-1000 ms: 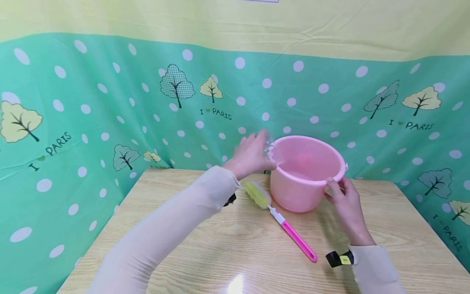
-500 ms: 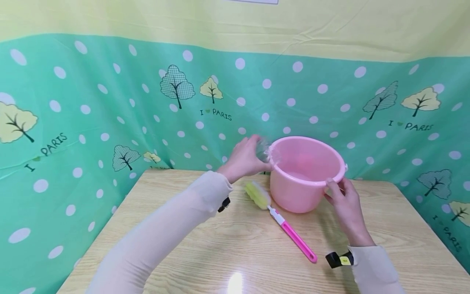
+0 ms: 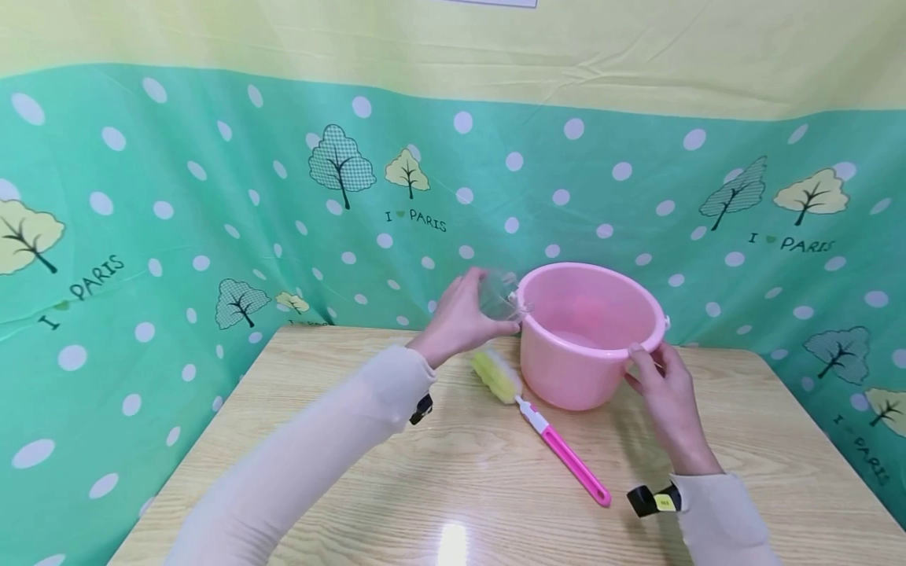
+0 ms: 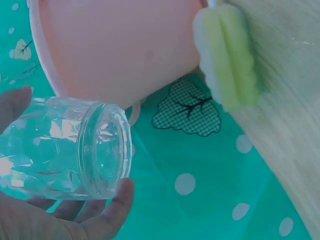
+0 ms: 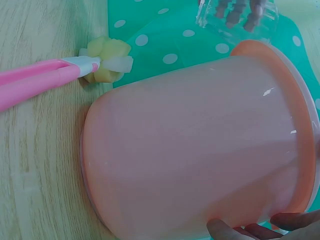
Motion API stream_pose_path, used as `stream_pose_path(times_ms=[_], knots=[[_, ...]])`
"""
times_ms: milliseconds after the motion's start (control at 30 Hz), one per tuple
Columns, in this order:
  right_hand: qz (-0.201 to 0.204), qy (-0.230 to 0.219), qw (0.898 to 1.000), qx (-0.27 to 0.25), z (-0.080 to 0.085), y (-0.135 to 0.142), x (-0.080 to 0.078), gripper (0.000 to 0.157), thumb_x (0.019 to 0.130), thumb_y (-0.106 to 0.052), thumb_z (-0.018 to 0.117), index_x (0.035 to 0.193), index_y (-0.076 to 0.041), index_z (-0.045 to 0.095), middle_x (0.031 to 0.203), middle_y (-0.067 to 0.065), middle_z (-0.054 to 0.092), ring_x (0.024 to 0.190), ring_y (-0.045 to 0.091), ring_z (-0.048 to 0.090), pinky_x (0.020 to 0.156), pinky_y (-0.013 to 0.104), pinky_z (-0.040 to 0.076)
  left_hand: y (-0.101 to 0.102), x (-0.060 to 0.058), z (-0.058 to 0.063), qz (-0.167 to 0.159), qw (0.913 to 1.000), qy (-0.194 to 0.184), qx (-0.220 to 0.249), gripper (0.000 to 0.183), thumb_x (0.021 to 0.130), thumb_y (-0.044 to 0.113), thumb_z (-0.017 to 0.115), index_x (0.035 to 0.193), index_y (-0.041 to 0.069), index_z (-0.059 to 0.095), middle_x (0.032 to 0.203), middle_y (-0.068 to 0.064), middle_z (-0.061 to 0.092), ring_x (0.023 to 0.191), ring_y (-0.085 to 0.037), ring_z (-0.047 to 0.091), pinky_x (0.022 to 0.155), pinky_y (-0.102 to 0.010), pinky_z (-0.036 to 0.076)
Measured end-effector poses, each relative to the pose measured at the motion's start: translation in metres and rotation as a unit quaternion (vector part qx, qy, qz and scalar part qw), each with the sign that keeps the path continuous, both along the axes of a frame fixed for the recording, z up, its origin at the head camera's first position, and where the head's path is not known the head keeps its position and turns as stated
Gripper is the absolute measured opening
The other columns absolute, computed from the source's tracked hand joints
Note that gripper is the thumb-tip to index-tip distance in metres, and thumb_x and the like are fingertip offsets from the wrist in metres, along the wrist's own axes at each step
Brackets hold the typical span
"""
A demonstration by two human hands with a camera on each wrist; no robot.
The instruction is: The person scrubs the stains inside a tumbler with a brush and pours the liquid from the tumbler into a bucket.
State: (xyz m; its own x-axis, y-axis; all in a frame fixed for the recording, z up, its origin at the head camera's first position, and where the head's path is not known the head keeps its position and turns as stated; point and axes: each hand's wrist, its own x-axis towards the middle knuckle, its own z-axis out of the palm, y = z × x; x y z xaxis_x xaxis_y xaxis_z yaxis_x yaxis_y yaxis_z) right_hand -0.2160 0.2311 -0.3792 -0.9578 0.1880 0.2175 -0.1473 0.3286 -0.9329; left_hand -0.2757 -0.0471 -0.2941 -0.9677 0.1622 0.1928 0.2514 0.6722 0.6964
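My left hand (image 3: 460,318) holds a clear glass jar (image 3: 498,295) just left of the bucket's rim, above the table. In the left wrist view the jar (image 4: 55,145) lies sideways, thumb on one side and fingers curled round the other. The pink bucket (image 3: 566,373) stands upright at the back of the table. My right hand (image 3: 667,401) grips its near right rim, thumb over the edge and fingers below it. In front of the bucket lies a bottle brush (image 3: 566,456) with a pink handle and a yellow-and-white sponge head (image 3: 498,376).
A wooden table (image 3: 396,479) carries the bucket and brush. Behind it hangs a green dotted cloth (image 3: 318,259) with tree prints, close to the bucket's back. The brush's head lies close to the bucket's left side.
The left hand has drawn left and slightly down with the jar, away from the bucket's rim, and more of the jar shows. The right hand, bucket and brush have stayed in place.
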Motion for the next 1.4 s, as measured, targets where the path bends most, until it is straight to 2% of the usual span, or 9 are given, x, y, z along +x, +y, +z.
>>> stream_pose_path(times_ms=[267,600,867,1033,1300,1400], knots=[[-0.002,-0.003,1.0,-0.002,0.0,0.001,0.0,0.064,0.099,-0.048,0.041,0.151,-0.014,0.024,0.142,0.013,0.037,0.126,0.03,0.04,0.095,0.039,0.046,-0.006,0.005,-0.013,0.008,0.9989,0.013,0.044,0.089,0.064,0.036,0.087,0.137,0.015,0.04,0.13,-0.003,0.049,0.114,-0.021,0.049,0.092,-0.043,0.048],[-0.002,-0.004,1.0,-0.006,0.0,0.001,0.0,0.066,0.099,-0.048,0.041,0.151,-0.011,0.024,0.143,0.015,0.036,0.127,0.03,0.04,0.095,0.039,0.045,-0.012,0.02,-0.029,0.006,0.996,0.017,0.088,0.088,0.063,0.034,0.087,0.134,0.015,0.04,0.124,-0.002,0.051,0.111,-0.02,0.051,0.088,-0.041,0.05],[-0.003,-0.004,1.0,-0.012,0.0,0.0,0.0,0.064,0.099,-0.047,0.042,0.15,-0.013,0.025,0.142,0.013,0.037,0.126,0.03,0.04,0.096,0.042,0.044,-0.018,0.027,-0.042,0.023,0.9945,0.006,0.102,0.093,0.062,0.037,0.088,0.138,0.017,0.038,0.131,-0.003,0.048,0.118,-0.022,0.049,0.095,-0.043,0.047],[-0.003,-0.005,1.0,-0.008,0.0,0.0,0.0,0.065,0.099,-0.048,0.041,0.151,-0.013,0.024,0.143,0.014,0.037,0.127,0.031,0.04,0.096,0.042,0.044,-0.02,0.03,-0.049,0.034,0.9939,0.01,0.105,0.091,0.063,0.038,0.087,0.137,0.017,0.039,0.129,-0.003,0.049,0.117,-0.021,0.049,0.094,-0.044,0.048],[0.001,-0.005,1.0,-0.008,0.001,0.0,0.0,0.067,0.098,-0.049,0.041,0.151,-0.01,0.023,0.144,0.016,0.036,0.127,0.032,0.04,0.096,0.041,0.044,-0.02,0.034,-0.058,0.048,0.9909,0.017,0.124,0.087,0.063,0.03,0.088,0.134,0.018,0.041,0.125,-0.002,0.049,0.114,-0.021,0.05,0.091,-0.044,0.049],[0.001,-0.004,1.0,-0.007,0.001,0.0,0.0,0.067,0.099,-0.049,0.041,0.15,-0.01,0.023,0.144,0.016,0.036,0.127,0.032,0.04,0.096,0.041,0.044,-0.021,0.036,-0.062,0.048,0.9897,0.021,0.133,0.087,0.063,0.029,0.088,0.135,0.016,0.041,0.126,-0.005,0.05,0.112,-0.022,0.05,0.09,-0.044,0.049]])
